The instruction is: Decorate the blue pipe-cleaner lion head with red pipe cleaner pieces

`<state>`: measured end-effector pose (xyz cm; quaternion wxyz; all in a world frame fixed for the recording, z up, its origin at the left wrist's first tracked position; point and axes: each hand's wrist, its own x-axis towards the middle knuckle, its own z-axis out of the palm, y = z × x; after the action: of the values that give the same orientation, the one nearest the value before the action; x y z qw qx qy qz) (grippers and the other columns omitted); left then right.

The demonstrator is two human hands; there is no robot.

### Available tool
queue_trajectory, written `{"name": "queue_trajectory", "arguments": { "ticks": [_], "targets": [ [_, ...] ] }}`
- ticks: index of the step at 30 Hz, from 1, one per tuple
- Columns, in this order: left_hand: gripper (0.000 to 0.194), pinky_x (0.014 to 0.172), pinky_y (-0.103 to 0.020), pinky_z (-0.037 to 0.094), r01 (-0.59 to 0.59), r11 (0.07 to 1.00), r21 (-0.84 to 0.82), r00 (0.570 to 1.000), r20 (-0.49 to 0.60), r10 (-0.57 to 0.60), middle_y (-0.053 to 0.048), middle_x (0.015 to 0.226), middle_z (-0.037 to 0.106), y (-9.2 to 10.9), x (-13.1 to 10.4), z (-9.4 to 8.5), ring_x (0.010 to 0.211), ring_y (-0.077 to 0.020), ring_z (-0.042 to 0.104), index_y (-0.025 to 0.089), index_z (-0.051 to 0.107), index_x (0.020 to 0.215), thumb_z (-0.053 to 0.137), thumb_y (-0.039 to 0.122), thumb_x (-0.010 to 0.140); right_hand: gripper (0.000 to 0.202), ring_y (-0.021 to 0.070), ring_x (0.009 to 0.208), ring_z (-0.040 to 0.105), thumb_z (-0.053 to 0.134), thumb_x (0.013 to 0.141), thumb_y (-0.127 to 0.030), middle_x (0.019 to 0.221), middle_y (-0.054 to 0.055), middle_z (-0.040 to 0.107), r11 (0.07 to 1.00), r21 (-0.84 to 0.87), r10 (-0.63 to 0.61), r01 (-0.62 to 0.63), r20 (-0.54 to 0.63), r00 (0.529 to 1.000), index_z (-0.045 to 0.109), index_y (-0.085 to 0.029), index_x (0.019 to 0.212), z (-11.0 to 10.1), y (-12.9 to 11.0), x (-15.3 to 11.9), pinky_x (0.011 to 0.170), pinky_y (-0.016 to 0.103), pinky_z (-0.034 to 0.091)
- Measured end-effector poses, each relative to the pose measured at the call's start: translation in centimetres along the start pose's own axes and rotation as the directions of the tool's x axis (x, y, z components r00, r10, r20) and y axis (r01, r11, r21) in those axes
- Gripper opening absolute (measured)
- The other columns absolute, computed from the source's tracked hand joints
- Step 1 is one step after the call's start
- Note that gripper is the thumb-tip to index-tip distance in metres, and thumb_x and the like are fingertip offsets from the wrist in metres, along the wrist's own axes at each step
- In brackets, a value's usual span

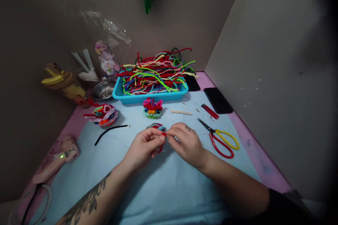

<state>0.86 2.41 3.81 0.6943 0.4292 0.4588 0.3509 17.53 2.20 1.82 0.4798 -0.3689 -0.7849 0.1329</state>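
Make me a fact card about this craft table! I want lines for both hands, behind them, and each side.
Left hand: pinching a small red fuzzy piece
Right hand: fingertips together beside that piece; exact grip too small to tell
Partly hidden by hands: multicoloured fuzzy bundle
Just behind: red, pink and turquoise fuzzy figure
Farther back: bright-blue plastic tray, heaped with multicoloured fuzzy stems
Left side: rainbow-striped fuzzy figure, thin curved black strip
Right side: scissors with one red and one yellow handle, red lighter, flat black phone
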Motion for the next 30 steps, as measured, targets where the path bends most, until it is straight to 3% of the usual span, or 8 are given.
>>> {"name": "queue_trajectory", "arguments": {
  "ticks": [5,10,13,16,19,22,25,30],
  "targets": [
    [0.028,0.045,-0.017,0.037,-0.14,0.981,0.134,0.986,-0.067,0.15,0.003,0.063,0.059,-0.1,0.1,-0.3,0.051,-0.0068,0.049,0.017,0.054,0.086,0.07,0.034,0.072,0.011,0.0141,0.073,0.054,0.051,0.083,-0.013,0.076,0.003,0.056,0.967,0.16,0.196,-0.199,0.035,0.98,0.059,-0.019,0.078,-0.1,-0.4,0.5,0.065,0.026,0.046],
    [0.014,0.064,-0.022,0.044,-0.262,0.888,0.377,0.944,-0.089,0.317,-0.001,0.076,0.063,-0.2,-0.1,-0.6,0.07,-0.0114,0.057,0.017,0.06,0.085,0.063,0.028,0.077,0.013,0.0114,0.067,0.053,0.053,0.082,-0.018,0.071,0.0,0.055,0.785,0.388,0.448,-0.483,0.183,0.875,0.056,-0.017,0.07,-0.3,-0.5,1.1,0.061,0.023,0.043],
    [0.014,0.066,-0.023,0.045,-0.277,0.878,0.391,0.938,-0.087,0.335,-0.002,0.082,0.064,-0.1,-0.2,-0.6,0.073,-0.0127,0.057,0.017,0.061,0.086,0.06,0.03,0.08,0.012,0.0116,0.067,0.052,0.053,0.082,-0.017,0.072,0.0,0.054,0.808,0.365,0.437,-0.462,0.155,0.886,0.057,-0.017,0.071,-0.3,-0.5,1.0,0.06,0.023,0.042],
    [0.021,0.065,-0.024,0.046,-0.265,0.919,0.293,0.956,-0.045,0.29,-0.003,0.082,0.063,0.0,-0.2,-0.5,0.071,-0.0126,0.057,0.017,0.058,0.093,0.06,0.034,0.081,0.01,0.0124,0.07,0.052,0.052,0.083,-0.014,0.075,0.001,0.055,0.924,0.226,0.313,-0.309,0.018,0.95,0.059,-0.018,0.076,-0.3,-0.4,0.7,0.061,0.024,0.04],
    [0.027,0.063,-0.023,0.045,-0.215,0.953,0.213,0.976,0.006,0.219,-0.002,0.076,0.061,0.1,-0.1,-0.3,0.069,-0.012,0.056,0.016,0.056,0.09,0.068,0.033,0.074,0.011,0.0133,0.074,0.052,0.051,0.084,-0.013,0.077,0.002,0.056,0.966,0.155,0.211,-0.205,-0.023,0.977,0.059,-0.019,0.081,-0.3,-0.4,0.5,0.063,0.025,0.041],
    [0.025,0.06,-0.021,0.042,-0.191,0.956,0.223,0.98,-0.012,0.199,0.001,0.069,0.058,0.3,-0.1,-0.2,0.064,-0.0102,0.054,0.015,0.057,0.083,0.071,0.032,0.071,0.01,0.0127,0.071,0.051,0.052,0.084,-0.015,0.076,0.001,0.054,0.926,0.223,0.308,-0.305,0.019,0.951,0.058,-0.018,0.077,-0.3,-0.5,0.6,0.061,0.024,0.04],
    [0.022,0.058,-0.02,0.04,-0.195,0.948,0.252,0.977,-0.039,0.211,0.001,0.067,0.058,0.4,-0.1,-0.3,0.062,-0.0093,0.052,0.015,0.058,0.081,0.071,0.03,0.07,0.011,0.011,0.066,0.048,0.055,0.083,-0.023,0.071,0.0,0.051,0.748,0.437,0.485,-0.5,0.155,0.861,0.056,-0.018,0.073,-0.2,-0.6,0.9,0.057,0.022,0.038],
    [0.021,0.058,-0.021,0.041,-0.22,0.934,0.28,0.971,-0.031,0.238,0.0,0.067,0.06,0.7,-0.2,-0.5,0.061,-0.0105,0.053,0.015,0.06,0.076,0.072,0.03,0.068,0.021,0.0032,0.044,0.026,0.064,0.075,-0.034,0.058,-0.007,0.041,0.101,0.67,0.498,-0.735,0.606,0.621,0.053,-0.016,0.073,0.0,-0.2,0.9,0.04,0.017,0.018]
  ]
}}
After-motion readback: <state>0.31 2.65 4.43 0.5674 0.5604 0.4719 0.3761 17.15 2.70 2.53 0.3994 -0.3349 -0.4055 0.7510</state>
